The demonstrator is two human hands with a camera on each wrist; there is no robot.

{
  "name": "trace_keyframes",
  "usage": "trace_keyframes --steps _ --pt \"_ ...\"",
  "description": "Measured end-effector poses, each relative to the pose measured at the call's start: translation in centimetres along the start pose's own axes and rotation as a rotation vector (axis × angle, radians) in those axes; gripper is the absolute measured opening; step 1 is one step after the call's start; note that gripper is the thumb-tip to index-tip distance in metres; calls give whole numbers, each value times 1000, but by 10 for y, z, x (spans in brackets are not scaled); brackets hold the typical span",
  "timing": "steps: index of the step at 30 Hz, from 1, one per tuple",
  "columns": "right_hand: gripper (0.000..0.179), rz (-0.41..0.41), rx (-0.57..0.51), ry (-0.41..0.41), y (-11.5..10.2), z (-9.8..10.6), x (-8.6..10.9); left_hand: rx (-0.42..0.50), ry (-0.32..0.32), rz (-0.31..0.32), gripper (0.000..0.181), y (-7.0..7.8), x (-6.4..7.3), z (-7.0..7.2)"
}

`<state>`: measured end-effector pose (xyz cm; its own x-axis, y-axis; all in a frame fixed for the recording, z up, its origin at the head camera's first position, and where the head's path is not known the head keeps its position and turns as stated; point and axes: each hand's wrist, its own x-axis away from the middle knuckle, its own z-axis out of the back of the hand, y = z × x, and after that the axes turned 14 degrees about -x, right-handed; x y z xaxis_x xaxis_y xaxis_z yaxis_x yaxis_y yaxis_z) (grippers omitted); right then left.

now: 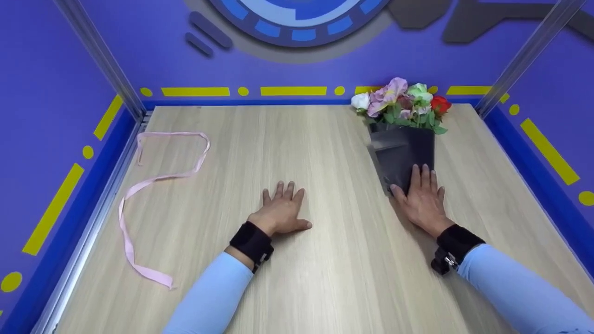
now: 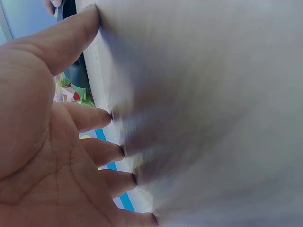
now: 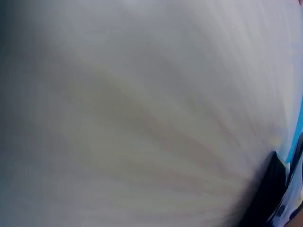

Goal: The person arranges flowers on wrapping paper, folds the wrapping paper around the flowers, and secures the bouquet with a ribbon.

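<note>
The black-wrapped bouquet [image 1: 404, 139] lies toward the table's far right corner, blooms at the back edge; the right hand [image 1: 421, 202] rests nearly straight fingers on its lower wrap, gripping nothing; the left hand [image 1: 280, 213], fingers spread wide, holds nothing; pale wooden table [image 1: 343, 269] stretches between them; purple walls [image 1: 148, 51] rise behind and both sides; a pink ribbon [image 1: 134, 189] winds near the left edge.
</note>
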<state>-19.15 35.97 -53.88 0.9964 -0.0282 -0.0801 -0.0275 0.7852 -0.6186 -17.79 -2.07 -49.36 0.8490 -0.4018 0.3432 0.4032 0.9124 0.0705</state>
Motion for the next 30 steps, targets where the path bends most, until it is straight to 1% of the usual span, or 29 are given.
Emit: trace_keyframes --steps 5,10,15,17,19,23,25,27,30 --pt "92 26 -23 42 0 3 -2 -6 -3 -3 96 -1 0 -1" --pt "86 36 -84 63 0 7 -4 -16 -5 1 97 -1 0 0" --pt "71 71 -175 155 2 14 -6 -20 -5 4 96 0 0 -1" --pt "71 58 -201 176 4 17 -6 -22 -4 3 96 0 0 0" --pt "77 16 -208 155 6 18 -6 -22 -3 4 96 0 0 0" --pt "102 -89 -180 55 10 16 -8 -20 3 6 96 0 0 -1" --pt "111 -122 -149 3 10 12 -9 -16 7 7 96 -1 0 -1" --pt "115 -139 -112 -43 11 9 -10 -11 7 5 96 -1 0 -1" --pt "111 -132 -39 -96 10 4 -10 -9 8 3 96 -1 -1 -2"
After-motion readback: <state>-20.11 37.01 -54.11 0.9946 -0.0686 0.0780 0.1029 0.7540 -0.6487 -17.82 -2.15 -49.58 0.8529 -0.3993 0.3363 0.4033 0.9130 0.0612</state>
